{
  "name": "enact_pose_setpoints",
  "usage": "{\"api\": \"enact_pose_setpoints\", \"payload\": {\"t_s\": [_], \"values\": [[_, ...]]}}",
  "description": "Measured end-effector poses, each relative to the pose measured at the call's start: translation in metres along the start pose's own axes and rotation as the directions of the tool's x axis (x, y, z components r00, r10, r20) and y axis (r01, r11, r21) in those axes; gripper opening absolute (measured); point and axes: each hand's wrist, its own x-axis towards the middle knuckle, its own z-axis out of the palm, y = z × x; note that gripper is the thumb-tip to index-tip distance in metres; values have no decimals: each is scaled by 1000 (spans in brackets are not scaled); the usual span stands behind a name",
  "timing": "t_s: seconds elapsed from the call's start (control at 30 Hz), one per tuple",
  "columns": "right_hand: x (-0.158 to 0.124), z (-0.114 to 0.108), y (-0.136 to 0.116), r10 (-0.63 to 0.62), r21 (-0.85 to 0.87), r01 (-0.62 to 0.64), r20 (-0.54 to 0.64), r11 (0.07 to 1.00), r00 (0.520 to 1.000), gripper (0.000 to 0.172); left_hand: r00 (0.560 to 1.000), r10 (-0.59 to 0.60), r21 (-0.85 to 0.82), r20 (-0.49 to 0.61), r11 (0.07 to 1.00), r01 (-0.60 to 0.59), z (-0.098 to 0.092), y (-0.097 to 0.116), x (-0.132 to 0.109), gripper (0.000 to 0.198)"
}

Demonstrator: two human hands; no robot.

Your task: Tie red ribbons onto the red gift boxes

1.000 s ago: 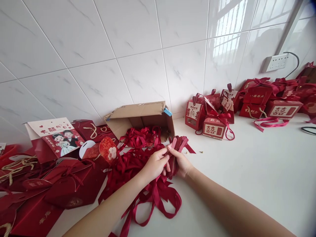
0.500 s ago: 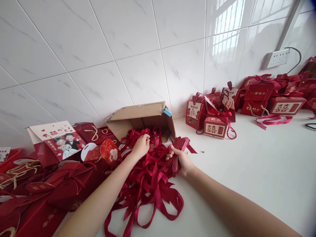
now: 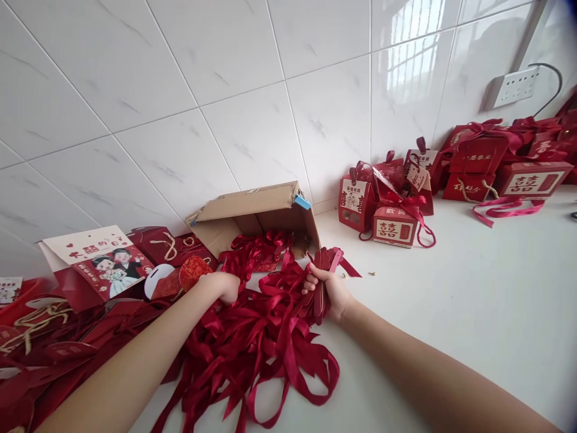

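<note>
A tangle of dark red ribbons (image 3: 270, 325) spreads over the white table from the mouth of a cardboard box (image 3: 252, 210) lying on its side. My right hand (image 3: 331, 291) is closed round a stack of red card tags (image 3: 321, 288) with ribbons attached, at the right edge of the tangle. Over the left part of the tangle is my left hand (image 3: 226, 287), its wrist bent and its fingers turned down among the ribbons. Those fingers are hidden, so what they hold cannot be made out.
Red gift boxes and bags crowd the left side, with a printed box (image 3: 108, 264) on top. Small red gift boxes (image 3: 394, 225) stand by the tiled wall, more farther right below a power strip (image 3: 514, 87). Tiny gold pieces (image 3: 372, 273) lie on the table (image 3: 442, 313).
My left hand has moved from the box mouth to the left and toward me. More ribbon now lies at the tangle's left. My right hand keeps its hold. The view has shifted slightly.
</note>
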Motion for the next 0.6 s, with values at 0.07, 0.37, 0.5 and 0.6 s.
{"api": "enact_pose_setpoints", "payload": {"t_s": [0.07, 0.37, 0.5, 0.6], "values": [[0, 0, 0, 4, -9, -4, -1, 1000, 1000, 40, 1000, 7, 47, 26, 999, -8, -11, 4, 7, 32], [1, -1, 0, -22, -13, 23, 21, 1000, 1000, 39, 994, 47, 96, -100, 995, -38, 10, 20, 39, 35], [2, -2, 1, -19, -14, 20, 30, 1000, 999, 38, 991, -38, 106, -126, 993, 51, 7, 3, 33, 34], [1, -4, 1, 5, -23, -5, 29, 1000, 1000, 39, 996, -73, 133, -59, 988, 80, -17, -7, 21, 32]]}}
